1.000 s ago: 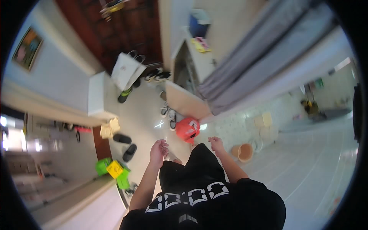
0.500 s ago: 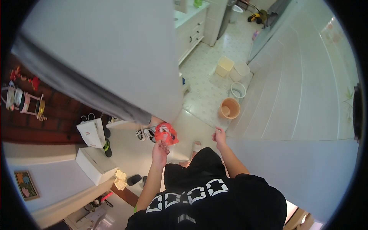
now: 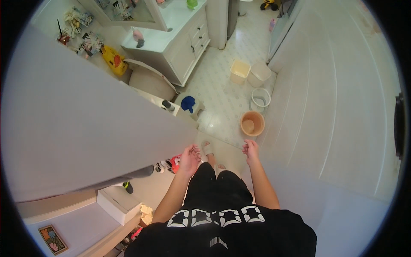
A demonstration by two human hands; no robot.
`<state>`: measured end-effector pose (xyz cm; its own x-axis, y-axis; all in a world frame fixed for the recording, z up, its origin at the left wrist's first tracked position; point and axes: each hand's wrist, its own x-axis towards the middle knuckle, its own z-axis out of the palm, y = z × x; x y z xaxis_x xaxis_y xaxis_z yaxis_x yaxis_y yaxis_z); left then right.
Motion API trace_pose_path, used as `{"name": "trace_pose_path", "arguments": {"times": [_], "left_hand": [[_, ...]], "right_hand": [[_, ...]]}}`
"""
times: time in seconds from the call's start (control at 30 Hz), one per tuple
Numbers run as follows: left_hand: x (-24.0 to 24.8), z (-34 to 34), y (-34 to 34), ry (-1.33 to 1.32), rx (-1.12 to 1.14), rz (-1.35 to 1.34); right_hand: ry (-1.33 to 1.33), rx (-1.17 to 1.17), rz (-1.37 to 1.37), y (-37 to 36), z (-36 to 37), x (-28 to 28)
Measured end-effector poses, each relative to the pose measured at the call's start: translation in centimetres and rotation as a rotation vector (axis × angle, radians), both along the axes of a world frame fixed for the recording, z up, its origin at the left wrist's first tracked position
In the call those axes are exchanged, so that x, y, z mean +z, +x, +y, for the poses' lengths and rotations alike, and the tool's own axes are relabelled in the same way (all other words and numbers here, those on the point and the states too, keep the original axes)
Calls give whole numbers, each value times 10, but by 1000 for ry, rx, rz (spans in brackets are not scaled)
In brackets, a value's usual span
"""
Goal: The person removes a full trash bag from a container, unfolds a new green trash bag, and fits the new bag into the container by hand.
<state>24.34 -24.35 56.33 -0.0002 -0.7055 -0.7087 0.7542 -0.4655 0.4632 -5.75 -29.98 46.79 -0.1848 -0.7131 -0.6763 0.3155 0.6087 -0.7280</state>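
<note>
My left hand (image 3: 190, 159) hangs in front of my left thigh, its loosely bent fingers apart and nothing in it. Below it, partly covered by the hand, a red plastic bag (image 3: 175, 162) lies on the floor beside black-and-white shoes (image 3: 161, 166). Held out ahead on the right, my right hand (image 3: 251, 150) also has slack, half-curled fingers and is bare. In the picture it is nearest an orange bucket (image 3: 252, 123), which stands upright on the floor farther ahead, apart from the hand. My feet wear light slippers (image 3: 207, 148).
Beyond the bucket stand a white ring-rimmed tub (image 3: 260, 97), a cream bin (image 3: 240, 71) and a whitish bin (image 3: 259, 74). A stool (image 3: 198, 112) with a blue item and a white vanity cabinet (image 3: 180, 53) line the left. Walls rise close on both sides; a threshold (image 3: 222, 140) crosses the floor.
I have moved forward and turned, so the vanity, mirror and stool now show past the left wall. The red bag is now mostly hidden. Both hands remain without anything in them.
</note>
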Motion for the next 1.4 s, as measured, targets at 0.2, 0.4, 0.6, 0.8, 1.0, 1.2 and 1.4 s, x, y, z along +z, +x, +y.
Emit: {"name": "trace_pose_path", "arguments": {"times": [0.2,0.4,0.6,0.8,1.0,1.2,1.4], "left_hand": [[-3,-104,7,-42,-37,16],[4,-192,5,-25,-110,16],[7,-263,-11,-33,-123,-92],[-2,-365,-40,-41,-78,-208],[-23,-502,-36,-42,6,-424],[-18,-644,-12,-227,-34,-1409],[18,-806,23,-247,54,-1793]], "right_hand": [[-22,56,-22,27,-84,10],[-93,96,-35,57,-184,16],[-129,145,-131,80,-274,36],[-120,242,-168,77,-392,22],[-139,390,-195,57,-510,25],[-95,482,-180,33,-603,33],[-77,387,-193,15,-686,21]]}}
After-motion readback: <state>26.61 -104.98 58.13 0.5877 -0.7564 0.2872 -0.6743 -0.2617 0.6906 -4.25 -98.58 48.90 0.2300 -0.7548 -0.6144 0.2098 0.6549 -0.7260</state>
